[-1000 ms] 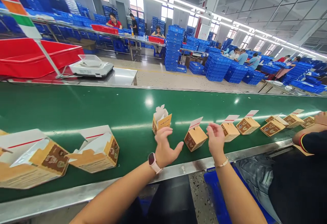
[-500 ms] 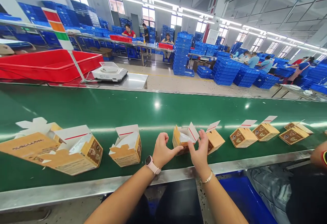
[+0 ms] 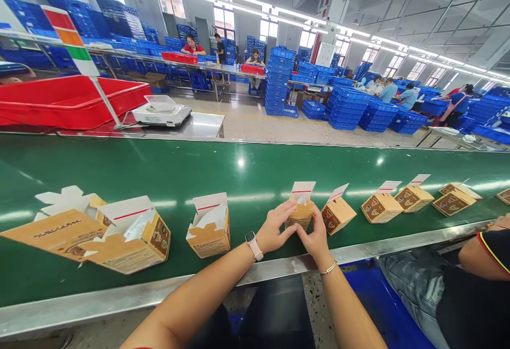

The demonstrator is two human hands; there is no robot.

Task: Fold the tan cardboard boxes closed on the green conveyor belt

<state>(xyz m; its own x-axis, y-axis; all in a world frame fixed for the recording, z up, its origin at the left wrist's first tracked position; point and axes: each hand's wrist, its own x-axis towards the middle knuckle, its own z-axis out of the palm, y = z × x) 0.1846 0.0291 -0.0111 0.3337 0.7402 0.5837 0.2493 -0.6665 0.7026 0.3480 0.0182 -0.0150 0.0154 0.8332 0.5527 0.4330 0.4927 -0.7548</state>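
Observation:
On the green belt, a small brown carton [image 3: 300, 216] stands upright between my hands, its white flap with a red stripe raised at the back. Clear or white wrapping shows in its mouth. My left hand [image 3: 277, 228] closes on its left side, and my right hand [image 3: 315, 236] holds the right side. Both thumbs meet low at the front. Just right of my right hand sits another carton [image 3: 338, 216] with its flap up. To the left, an open carton [image 3: 209, 237] has wrapped contents inside.
Two larger-looking open cartons [image 3: 135, 248] stand at the left of the green belt [image 3: 247, 173]. Several more cartons [image 3: 380, 210] line the right. A metal rim [image 3: 191, 280] edges the near side. Across the belt are a scale [image 3: 163, 112] and red tray [image 3: 71, 107]. A co-worker's arm [image 3: 484, 253] is at right.
The carton between my hands has turned, so its flap now stands at the back instead of the right. My hands have closed in on its sides. The cartons at left sit farther right in view.

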